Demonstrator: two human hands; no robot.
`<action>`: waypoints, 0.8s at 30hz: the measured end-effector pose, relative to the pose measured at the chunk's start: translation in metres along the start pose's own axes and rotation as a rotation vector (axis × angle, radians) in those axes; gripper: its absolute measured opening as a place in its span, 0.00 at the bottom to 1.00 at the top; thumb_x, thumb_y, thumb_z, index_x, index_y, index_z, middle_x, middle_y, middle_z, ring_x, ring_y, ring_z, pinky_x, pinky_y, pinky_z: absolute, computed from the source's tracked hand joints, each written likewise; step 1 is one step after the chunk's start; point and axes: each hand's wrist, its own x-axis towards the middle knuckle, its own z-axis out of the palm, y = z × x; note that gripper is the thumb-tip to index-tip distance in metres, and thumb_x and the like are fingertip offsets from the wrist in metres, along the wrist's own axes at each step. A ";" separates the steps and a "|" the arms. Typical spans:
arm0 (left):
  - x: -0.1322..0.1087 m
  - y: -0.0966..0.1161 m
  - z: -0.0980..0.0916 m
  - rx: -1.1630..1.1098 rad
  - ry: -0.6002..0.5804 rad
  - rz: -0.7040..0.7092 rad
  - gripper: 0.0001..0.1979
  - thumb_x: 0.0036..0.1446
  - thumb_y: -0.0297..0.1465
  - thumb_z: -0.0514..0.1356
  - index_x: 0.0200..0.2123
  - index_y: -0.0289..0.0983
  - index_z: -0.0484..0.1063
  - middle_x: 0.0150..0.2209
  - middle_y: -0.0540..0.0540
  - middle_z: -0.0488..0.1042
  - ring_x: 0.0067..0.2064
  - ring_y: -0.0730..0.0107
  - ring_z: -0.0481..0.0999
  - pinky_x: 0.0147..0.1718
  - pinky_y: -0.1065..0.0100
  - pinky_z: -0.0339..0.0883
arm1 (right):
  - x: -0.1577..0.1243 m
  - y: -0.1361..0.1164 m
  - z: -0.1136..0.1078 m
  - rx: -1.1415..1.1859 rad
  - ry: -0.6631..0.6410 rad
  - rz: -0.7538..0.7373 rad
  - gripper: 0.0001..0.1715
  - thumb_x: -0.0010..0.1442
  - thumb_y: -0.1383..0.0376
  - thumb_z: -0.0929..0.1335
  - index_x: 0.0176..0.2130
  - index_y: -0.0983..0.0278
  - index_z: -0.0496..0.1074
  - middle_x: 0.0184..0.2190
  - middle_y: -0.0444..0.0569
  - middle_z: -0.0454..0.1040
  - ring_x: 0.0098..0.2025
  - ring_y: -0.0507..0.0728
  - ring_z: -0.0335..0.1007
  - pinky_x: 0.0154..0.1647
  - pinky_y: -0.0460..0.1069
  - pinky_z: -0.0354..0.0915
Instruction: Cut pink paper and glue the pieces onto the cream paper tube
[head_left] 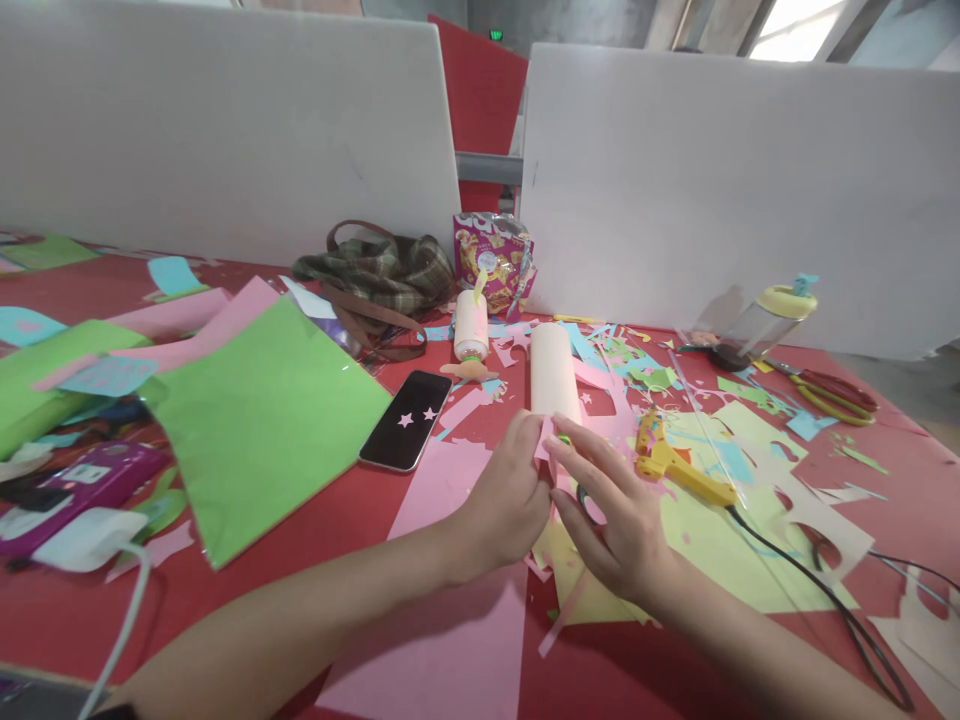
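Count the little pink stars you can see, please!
2. One pink star lies near the phone's middle; another pink star lies near its right edge. More might hide among the paper scraps.

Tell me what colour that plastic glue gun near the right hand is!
Yellow! The plastic glue gun shows best in the head view.

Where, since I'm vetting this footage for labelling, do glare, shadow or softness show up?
In the head view, the window at top right is blown out to white; in the head view, the bottle casts a soft shadow on the right-hand white board; in the head view, the pink paper at the left hand looks soft, its edges hard to read.
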 end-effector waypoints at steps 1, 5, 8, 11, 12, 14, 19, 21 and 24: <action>0.000 0.000 0.000 0.023 0.000 0.006 0.14 0.44 0.16 0.46 0.33 0.37 0.55 0.35 0.48 0.59 0.35 0.70 0.61 0.34 0.65 0.61 | 0.000 0.000 0.000 -0.002 0.003 0.000 0.26 0.55 0.72 0.61 0.53 0.64 0.56 0.52 0.58 0.58 0.54 0.61 0.54 0.50 0.58 0.60; 0.000 0.003 -0.001 0.091 -0.003 0.021 0.14 0.44 0.17 0.46 0.35 0.37 0.55 0.36 0.47 0.59 0.37 0.69 0.61 0.36 0.63 0.61 | 0.000 -0.001 0.001 -0.003 0.033 0.003 0.25 0.54 0.72 0.61 0.52 0.64 0.57 0.51 0.57 0.60 0.53 0.60 0.56 0.49 0.57 0.61; 0.000 0.004 -0.001 0.122 -0.021 0.028 0.17 0.44 0.17 0.46 0.38 0.37 0.56 0.37 0.46 0.59 0.38 0.68 0.61 0.38 0.62 0.61 | 0.001 -0.002 0.000 0.015 0.083 0.024 0.23 0.54 0.73 0.62 0.50 0.65 0.59 0.48 0.57 0.63 0.51 0.59 0.59 0.48 0.56 0.62; -0.001 0.004 0.000 0.148 -0.031 0.028 0.17 0.43 0.17 0.46 0.38 0.37 0.56 0.38 0.46 0.59 0.39 0.67 0.60 0.38 0.61 0.60 | 0.001 -0.004 0.000 0.048 0.135 0.059 0.22 0.53 0.73 0.63 0.48 0.65 0.59 0.46 0.57 0.66 0.49 0.59 0.61 0.45 0.55 0.64; -0.001 0.004 0.000 0.155 -0.029 0.029 0.17 0.43 0.17 0.46 0.38 0.37 0.56 0.37 0.46 0.59 0.39 0.67 0.60 0.38 0.61 0.61 | 0.001 -0.004 0.000 0.053 0.146 0.064 0.21 0.52 0.73 0.63 0.47 0.65 0.59 0.46 0.57 0.66 0.49 0.59 0.62 0.44 0.55 0.65; -0.001 0.004 0.001 0.169 -0.024 0.035 0.17 0.42 0.17 0.45 0.37 0.37 0.56 0.37 0.45 0.59 0.38 0.67 0.60 0.38 0.60 0.61 | 0.002 -0.005 0.000 0.045 0.152 0.064 0.20 0.52 0.73 0.63 0.46 0.65 0.60 0.45 0.57 0.66 0.48 0.59 0.62 0.44 0.55 0.65; -0.002 0.004 0.000 0.199 -0.018 0.050 0.17 0.42 0.17 0.46 0.37 0.37 0.55 0.36 0.46 0.58 0.37 0.66 0.59 0.37 0.60 0.61 | 0.003 -0.006 0.000 0.017 0.160 0.037 0.19 0.52 0.74 0.64 0.45 0.66 0.61 0.44 0.57 0.67 0.47 0.59 0.63 0.43 0.55 0.65; -0.002 0.004 0.000 0.215 -0.017 0.066 0.16 0.42 0.18 0.46 0.37 0.37 0.55 0.36 0.46 0.58 0.37 0.66 0.59 0.36 0.60 0.61 | 0.004 -0.006 -0.001 0.023 0.164 0.026 0.18 0.51 0.73 0.64 0.44 0.67 0.62 0.43 0.58 0.67 0.47 0.60 0.63 0.43 0.55 0.65; -0.003 0.004 0.001 0.250 -0.014 0.096 0.14 0.43 0.19 0.46 0.35 0.37 0.54 0.35 0.46 0.58 0.37 0.65 0.59 0.35 0.60 0.60 | 0.004 -0.007 -0.003 0.039 0.164 0.025 0.17 0.51 0.73 0.64 0.44 0.68 0.63 0.43 0.58 0.67 0.46 0.59 0.63 0.42 0.55 0.65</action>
